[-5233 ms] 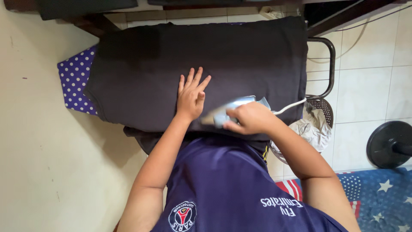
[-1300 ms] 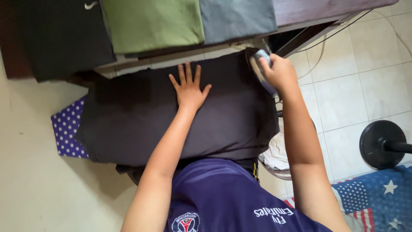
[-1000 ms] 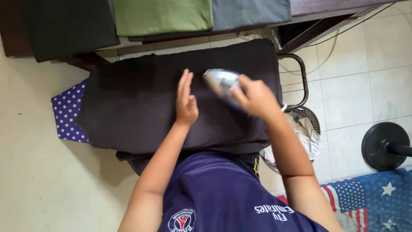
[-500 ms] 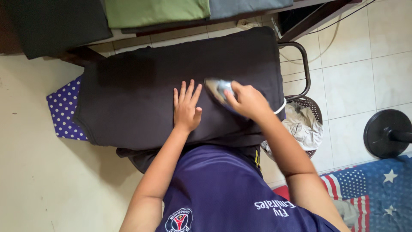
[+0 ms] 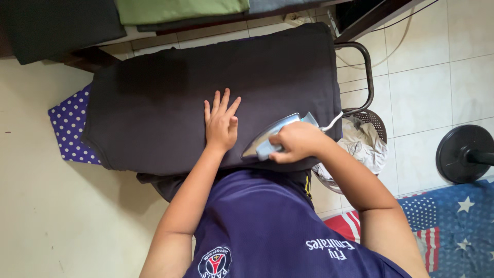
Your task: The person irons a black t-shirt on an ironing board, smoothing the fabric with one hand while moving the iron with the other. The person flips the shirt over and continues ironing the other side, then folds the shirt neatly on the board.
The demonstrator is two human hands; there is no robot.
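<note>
Black garment (image 5: 170, 98), silver-blue iron (image 5: 272, 136), purple white-dotted board cover (image 5: 69, 126), green folded cloth (image 5: 180, 7).

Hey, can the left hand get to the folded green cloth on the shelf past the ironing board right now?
Probably yes: the left hand lies flat and empty on the dark garment, nothing blocking the folded green cloth.

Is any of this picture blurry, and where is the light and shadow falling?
Head view: mostly sharp; the iron in the right hand is slightly smeared. Daylight brightens the tiled floor on the right, while the dark shirt under the left hand shows little detail and a soft shadow falls beside the board.
</note>
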